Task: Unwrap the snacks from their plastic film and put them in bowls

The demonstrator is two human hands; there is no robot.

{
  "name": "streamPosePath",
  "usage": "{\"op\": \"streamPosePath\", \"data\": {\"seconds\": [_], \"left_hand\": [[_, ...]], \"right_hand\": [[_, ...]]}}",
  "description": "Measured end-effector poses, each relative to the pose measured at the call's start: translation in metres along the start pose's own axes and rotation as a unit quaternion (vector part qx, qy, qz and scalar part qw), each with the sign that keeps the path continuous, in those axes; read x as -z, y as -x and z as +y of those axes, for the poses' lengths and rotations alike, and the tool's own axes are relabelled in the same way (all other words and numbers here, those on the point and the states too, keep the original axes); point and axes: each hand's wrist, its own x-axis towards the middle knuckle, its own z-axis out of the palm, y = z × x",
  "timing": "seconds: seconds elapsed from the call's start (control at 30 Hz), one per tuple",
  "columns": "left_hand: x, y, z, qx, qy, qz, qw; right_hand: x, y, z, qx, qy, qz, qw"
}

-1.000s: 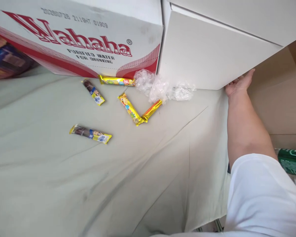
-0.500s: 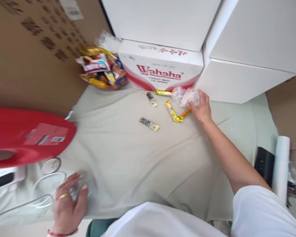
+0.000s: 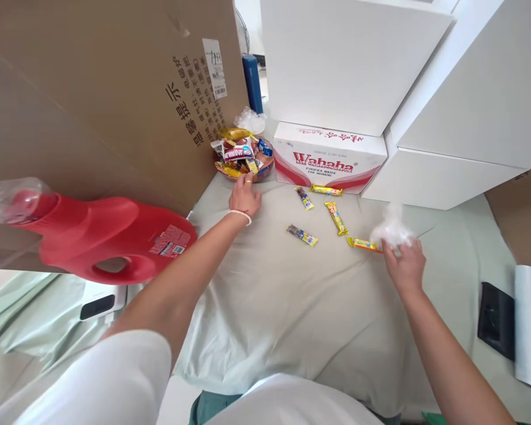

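Note:
My left hand [image 3: 245, 198] is at the front of a bowl [image 3: 265, 173] heaped with wrapped snacks. Its fingers are closed over the near rim, with the fingertips partly hidden among the packets. My right hand [image 3: 406, 262] pinches a crumpled clear plastic bag [image 3: 393, 227], slightly smeared by motion. Just left of those fingers lies a yellow-wrapped candy bar [image 3: 363, 244]. Two more yellow bars [image 3: 336, 218] and two smaller dark-and-yellow bars [image 3: 301, 235] lie on the pale green cloth between my hands.
A white-and-red Wahaha water carton [image 3: 331, 162] stands behind the bars, against white cabinets [image 3: 336, 65]. A large brown carton [image 3: 115, 88] walls the left, with a red jug [image 3: 119, 230] before it. A white roll [image 3: 530, 324] and a black tray-like object [image 3: 495, 319] lie at right.
My left hand has moved from the near table edge forward to the bowl. My right hand has drawn the plastic bag toward me and rightward, away from the carton. The view has shifted.

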Motion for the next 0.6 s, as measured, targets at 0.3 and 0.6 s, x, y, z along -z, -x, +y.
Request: {"op": "streamPosePath", "data": {"seconds": [0.3,0.6], "left_hand": [[-0.024,0.003,-0.004,-0.008,0.002,0.000,1.000],[0.004,0.163,0.003,-0.007,0.007,0.049,0.999]], "right_hand": [[0.026,0.097,0.058,-0.081,-0.089,-0.025,0.992],[0.007,0.059,0.066,-0.249,-0.121,0.022,0.961]]}}
